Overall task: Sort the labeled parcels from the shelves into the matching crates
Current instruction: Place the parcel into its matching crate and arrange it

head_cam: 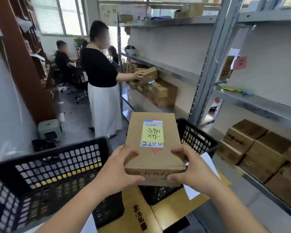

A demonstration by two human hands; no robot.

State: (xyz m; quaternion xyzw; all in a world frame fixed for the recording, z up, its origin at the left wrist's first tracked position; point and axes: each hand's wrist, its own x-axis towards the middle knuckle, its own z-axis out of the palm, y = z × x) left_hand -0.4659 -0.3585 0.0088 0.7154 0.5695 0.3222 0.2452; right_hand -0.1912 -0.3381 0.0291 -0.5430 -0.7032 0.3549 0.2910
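Both hands, left hand (119, 167) and right hand (190, 167), clasp a labeled parcel (153, 143) in their fingers (178, 151); black crates (45, 170) flank them, metal shelves (252, 100) stand rightward.

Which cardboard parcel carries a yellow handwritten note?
The parcel held in both hands over the crates; the shelf boxes show no yellow note.

At right, the metal shelves (252, 100) carry brown cartons (252, 145) lower right and more boxes (161, 91) mid-frame.
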